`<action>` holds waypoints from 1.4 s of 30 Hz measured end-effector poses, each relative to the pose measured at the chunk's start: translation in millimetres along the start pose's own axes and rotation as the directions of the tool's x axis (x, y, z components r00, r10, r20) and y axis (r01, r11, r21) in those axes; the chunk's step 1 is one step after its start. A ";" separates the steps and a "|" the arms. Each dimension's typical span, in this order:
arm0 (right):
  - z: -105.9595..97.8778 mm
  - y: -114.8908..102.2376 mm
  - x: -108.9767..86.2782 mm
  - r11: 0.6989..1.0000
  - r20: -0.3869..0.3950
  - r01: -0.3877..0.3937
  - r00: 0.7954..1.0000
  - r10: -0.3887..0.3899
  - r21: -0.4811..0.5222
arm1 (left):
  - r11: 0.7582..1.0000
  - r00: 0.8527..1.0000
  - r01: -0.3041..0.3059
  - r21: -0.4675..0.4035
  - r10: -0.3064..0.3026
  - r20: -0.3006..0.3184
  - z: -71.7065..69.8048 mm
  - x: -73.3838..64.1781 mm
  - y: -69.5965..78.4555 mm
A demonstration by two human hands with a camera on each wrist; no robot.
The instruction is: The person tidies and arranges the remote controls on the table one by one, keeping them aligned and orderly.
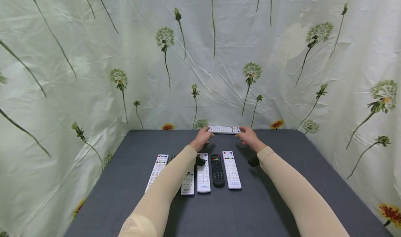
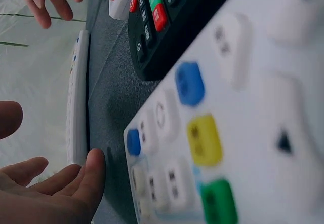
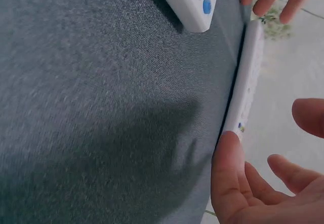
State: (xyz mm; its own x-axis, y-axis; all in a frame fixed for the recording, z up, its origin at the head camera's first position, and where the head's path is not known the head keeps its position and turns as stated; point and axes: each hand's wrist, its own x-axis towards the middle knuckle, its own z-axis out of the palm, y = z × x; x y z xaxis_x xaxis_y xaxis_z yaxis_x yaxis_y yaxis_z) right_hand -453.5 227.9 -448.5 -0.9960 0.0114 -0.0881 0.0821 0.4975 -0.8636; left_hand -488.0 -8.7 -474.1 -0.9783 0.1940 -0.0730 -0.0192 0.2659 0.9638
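A white remote control (image 1: 223, 129) with small buttons lies crosswise at the far edge of the dark table. At its left end is my left hand (image 1: 202, 139), and at its right end my right hand (image 1: 249, 139). In the left wrist view, the fingers (image 2: 93, 171) lie loosely extended right by the remote's near end, thumb apart. The right wrist view has one fingertip (image 3: 230, 145) overlapping the remote's end, the thumb (image 3: 309, 116) held off it. Neither hand curls round the remote.
Nearer me stands a row of remotes: a white one (image 1: 156, 171) at left, a white one (image 1: 188, 186), another white one (image 1: 203, 178), a black one (image 1: 217, 172) and a white one (image 1: 232, 171). My left sleeve partly covers the row. A flowered curtain (image 1: 219, 73) hangs behind.
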 end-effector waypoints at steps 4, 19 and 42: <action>5.6 3.4 9.2 0.999 0.012 0.003 1.000 -0.003 -0.052 | 0.999 1.000 0.027 -0.018 -0.027 -0.013 3.7 4.7 -0.5; 1.3 10.5 16.4 0.983 0.096 -0.147 0.986 0.136 0.113 | 1.000 0.998 0.020 -0.010 -0.019 0.055 5.8 9.6 -1.7; 4.7 16.3 23.5 0.965 0.089 -0.185 0.981 0.171 0.185 | 0.998 0.998 0.056 -0.024 -0.056 0.033 2.7 14.6 0.5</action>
State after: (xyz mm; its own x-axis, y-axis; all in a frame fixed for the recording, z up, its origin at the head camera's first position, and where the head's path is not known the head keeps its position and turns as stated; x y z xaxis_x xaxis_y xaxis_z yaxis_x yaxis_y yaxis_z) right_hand -475.4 232.2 -467.0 -0.9604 0.0192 -0.2779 0.2695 0.3172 -0.9093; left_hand -501.8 -3.2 -475.4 -0.9682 0.2104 -0.1350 -0.0794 0.2534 0.9641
